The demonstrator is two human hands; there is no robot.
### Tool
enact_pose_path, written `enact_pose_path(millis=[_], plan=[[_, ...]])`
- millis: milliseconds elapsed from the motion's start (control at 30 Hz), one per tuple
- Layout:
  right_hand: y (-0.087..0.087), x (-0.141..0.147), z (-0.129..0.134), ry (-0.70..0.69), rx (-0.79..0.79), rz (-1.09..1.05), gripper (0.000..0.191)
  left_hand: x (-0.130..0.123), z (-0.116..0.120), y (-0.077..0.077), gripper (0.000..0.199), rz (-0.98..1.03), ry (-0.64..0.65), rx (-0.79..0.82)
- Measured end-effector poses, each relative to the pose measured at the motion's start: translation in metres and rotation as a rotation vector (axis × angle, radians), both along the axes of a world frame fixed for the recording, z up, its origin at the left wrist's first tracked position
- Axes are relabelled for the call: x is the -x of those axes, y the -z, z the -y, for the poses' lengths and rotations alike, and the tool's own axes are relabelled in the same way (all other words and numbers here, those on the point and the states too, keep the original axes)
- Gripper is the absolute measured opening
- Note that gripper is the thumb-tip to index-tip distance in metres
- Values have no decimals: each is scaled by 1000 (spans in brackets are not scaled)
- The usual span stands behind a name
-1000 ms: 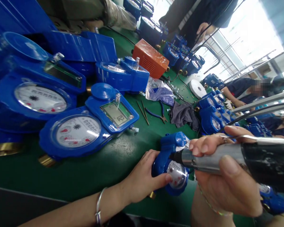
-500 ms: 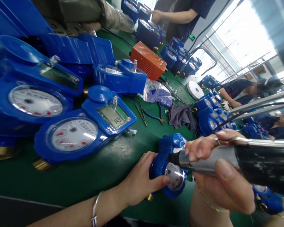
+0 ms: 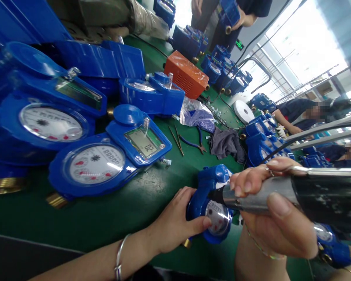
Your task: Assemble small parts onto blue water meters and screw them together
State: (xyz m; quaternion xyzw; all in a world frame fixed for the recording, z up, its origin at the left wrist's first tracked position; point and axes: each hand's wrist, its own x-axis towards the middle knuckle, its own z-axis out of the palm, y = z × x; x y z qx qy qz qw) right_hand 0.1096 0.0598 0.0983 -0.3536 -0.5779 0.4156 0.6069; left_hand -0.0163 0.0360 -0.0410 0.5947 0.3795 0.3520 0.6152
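Head view: near the table's (image 3: pixel 114 218) front edge, the left hand (image 3: pixel 175 222) grips a small blue meter (image 3: pixel 210 203), thumb on its dial rim. The right hand (image 3: pixel 275 218) is clenched around a driver (image 3: pixel 295 195), whose tip meets the meter's top. To the left lie larger meters (image 3: pixel 105 156), one showing a lit display. Behind them sit an orange box (image 3: pixel 186 73), pliers (image 3: pixel 193 141) and a grey rag (image 3: pixel 226 143). Other people work at the far edge.
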Motion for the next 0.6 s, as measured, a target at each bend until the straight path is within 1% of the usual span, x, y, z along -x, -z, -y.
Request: enact_pose_path(millis=[133, 300, 367, 500, 600], plan=[[-1, 3, 3, 18, -24, 39, 29, 0, -2, -2, 65, -6, 2, 19], [-2, 5, 7, 85, -27, 67, 30, -1, -2, -3, 67, -53, -12, 32], [-1, 5, 6, 103, -17, 57, 29, 0, -2, -2, 66, -42, -10, 24], [0, 3, 4, 82, -26, 61, 30, 0, -1, 3, 63, 13, -7, 14], [1, 4, 4, 133, -15, 58, 33, 1, 0, 6, 62, 23, -5, 16]])
